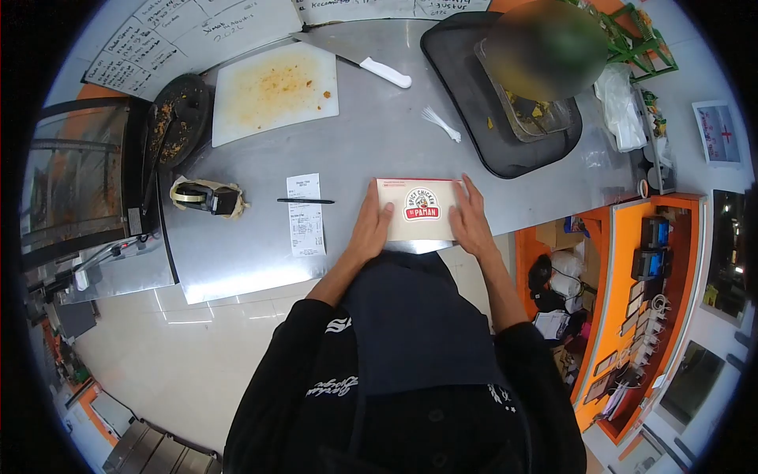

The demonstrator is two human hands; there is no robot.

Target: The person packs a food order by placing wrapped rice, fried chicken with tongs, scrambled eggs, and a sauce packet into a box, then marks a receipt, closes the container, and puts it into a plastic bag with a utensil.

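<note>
A cream food box (407, 229) with a red and black "Spicy Chicken" logo lies at the front edge of the steel counter. My left hand (371, 217) presses against its left side, thumb on the lid. Against the right side rests my right hand (471, 217), its thumb also on the lid and its fingers along the edge. The box is held between both hands and its lid appears closed. To the left lies a printed receipt (306, 229) with a black pen (305, 201) across it.
A tape dispenser (207, 197) sits at the left. Behind are a stained cutting board (276, 91), a white-handled knife (385, 73) and white plastic forks (440, 124). A black tray (505, 162) bearing a clear container (537, 122) stands back right. An orange shelf (624, 229) adjoins the counter.
</note>
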